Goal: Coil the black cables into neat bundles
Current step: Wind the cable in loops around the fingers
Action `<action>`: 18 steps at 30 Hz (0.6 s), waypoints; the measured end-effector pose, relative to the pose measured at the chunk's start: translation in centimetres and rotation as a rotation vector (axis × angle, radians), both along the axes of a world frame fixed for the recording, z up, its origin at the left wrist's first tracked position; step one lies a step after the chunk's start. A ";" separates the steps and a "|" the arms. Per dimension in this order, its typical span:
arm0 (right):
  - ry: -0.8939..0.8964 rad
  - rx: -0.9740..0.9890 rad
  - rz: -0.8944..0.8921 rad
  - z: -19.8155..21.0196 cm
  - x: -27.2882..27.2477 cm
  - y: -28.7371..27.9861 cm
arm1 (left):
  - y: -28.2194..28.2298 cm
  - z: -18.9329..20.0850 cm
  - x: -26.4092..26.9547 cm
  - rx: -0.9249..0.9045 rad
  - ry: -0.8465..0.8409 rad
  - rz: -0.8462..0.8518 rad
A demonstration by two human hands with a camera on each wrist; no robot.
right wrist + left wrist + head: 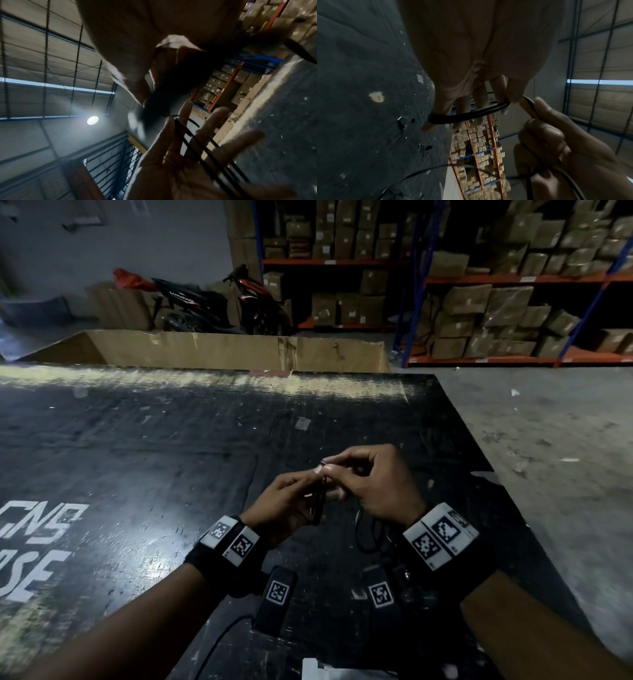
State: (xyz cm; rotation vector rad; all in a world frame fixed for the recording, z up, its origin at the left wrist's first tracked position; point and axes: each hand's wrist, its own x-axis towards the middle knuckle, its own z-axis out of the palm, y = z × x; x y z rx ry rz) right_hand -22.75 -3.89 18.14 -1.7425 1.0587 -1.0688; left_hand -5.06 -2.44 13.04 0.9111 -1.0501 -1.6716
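Observation:
A thin black cable hangs as a small coil between my two hands above the black table. In the left wrist view its loops lie across the straight fingers of my left hand, and the thumb presses them at the top. My right hand pinches the free strand between thumb and forefinger just beside the coil. The right wrist view has the left hand with spread fingers and several cable strands running over them. In the head view my left hand and right hand meet at the coil.
Loose black cable lies on the table under my right wrist. Two black devices with square markers sit near the front edge. An open cardboard box stands behind the table. Shelves of boxes fill the right, beyond the table's right edge.

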 end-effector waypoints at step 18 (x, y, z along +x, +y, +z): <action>-0.100 0.586 0.346 -5.8 -0.2 2.4 | -2.5 7.1 3.8 -0.181 0.321 0.040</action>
